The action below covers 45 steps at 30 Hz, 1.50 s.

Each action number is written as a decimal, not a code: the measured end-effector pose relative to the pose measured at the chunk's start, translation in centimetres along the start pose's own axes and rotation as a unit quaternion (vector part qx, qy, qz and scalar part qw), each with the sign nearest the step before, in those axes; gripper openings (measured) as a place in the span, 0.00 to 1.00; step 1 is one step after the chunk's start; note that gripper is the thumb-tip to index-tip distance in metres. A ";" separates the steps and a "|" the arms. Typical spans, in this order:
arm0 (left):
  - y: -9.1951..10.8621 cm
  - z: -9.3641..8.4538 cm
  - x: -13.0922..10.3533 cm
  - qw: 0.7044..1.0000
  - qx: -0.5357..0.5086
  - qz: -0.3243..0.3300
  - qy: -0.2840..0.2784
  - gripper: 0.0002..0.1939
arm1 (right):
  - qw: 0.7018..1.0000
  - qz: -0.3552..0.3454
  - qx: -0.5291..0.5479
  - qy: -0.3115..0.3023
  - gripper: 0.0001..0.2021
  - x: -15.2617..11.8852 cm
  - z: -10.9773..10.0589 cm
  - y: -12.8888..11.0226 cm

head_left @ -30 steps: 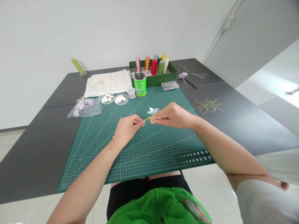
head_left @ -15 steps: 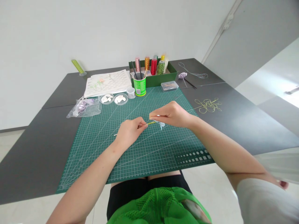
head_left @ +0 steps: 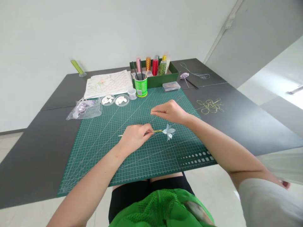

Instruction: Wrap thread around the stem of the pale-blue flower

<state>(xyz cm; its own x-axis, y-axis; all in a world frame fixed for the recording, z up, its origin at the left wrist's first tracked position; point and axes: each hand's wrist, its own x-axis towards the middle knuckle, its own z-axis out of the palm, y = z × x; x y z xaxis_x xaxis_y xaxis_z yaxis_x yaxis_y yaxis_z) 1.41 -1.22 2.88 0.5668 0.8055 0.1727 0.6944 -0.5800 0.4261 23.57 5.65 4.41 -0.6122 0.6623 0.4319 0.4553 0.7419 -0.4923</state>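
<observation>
A pale blue artificial flower (head_left: 169,131) points to the right, its petals spread above the cutting mat (head_left: 99,151). Its thin stem (head_left: 158,130) is wrapped in yellow-green just below the petals. The fingers of my left hand (head_left: 135,135) are closed around that stem, whose bare end sticks out on the far side. Higher and to the right, my right hand (head_left: 170,112) is pinched, apart from the flower. Yellow-green thread (head_left: 210,106) lies loosely coiled on the table, and a strand runs from it toward my right hand; what shows at the fingertips is very small.
Behind the mat stand a green tin (head_left: 141,87) with tools and a green box (head_left: 153,82) of thread spools. Two dishes (head_left: 121,100) of white pieces, a plastic bag (head_left: 85,108), paper sheets (head_left: 109,83) and a clear case (head_left: 171,86) lie around them.
My right hand has come apart from the flower and moved slightly up. My left hand has shifted right and down with the stem, and the flower now shows fully with its petals spread.
</observation>
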 end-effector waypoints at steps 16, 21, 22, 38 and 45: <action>-0.4 -0.4 -0.1 0.992 -0.075 -0.004 0.100 0.01 | 0.994 0.085 -0.003 -0.062 0.13 0.3 2.5 2.9; -0.7 -1.0 0.1 0.967 -0.124 -0.085 0.206 0.01 | 0.987 0.119 -0.060 -0.087 0.10 0.2 2.8 3.1; -0.8 -1.1 0.1 0.960 -0.136 -0.099 0.225 0.02 | 0.985 0.131 -0.076 -0.089 0.10 0.2 2.8 3.0; -2.8 -1.5 0.8 0.907 -0.192 -0.200 0.317 0.11 | 0.974 -0.077 -0.197 -0.086 0.23 -0.8 2.8 0.2; -3.0 -1.5 0.9 0.914 -0.192 -0.230 0.274 0.10 | 0.975 -0.104 -0.193 -0.021 0.22 -1.1 1.6 -1.0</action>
<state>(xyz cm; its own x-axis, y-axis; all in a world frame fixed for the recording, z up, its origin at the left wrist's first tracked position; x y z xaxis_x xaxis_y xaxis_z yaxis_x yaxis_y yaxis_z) -0.83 1.47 3.06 -0.1262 0.9546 0.2700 0.5372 -0.1630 0.8275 22.78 4.03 3.19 -0.7399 0.4935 0.4571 0.5221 0.8498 -0.0723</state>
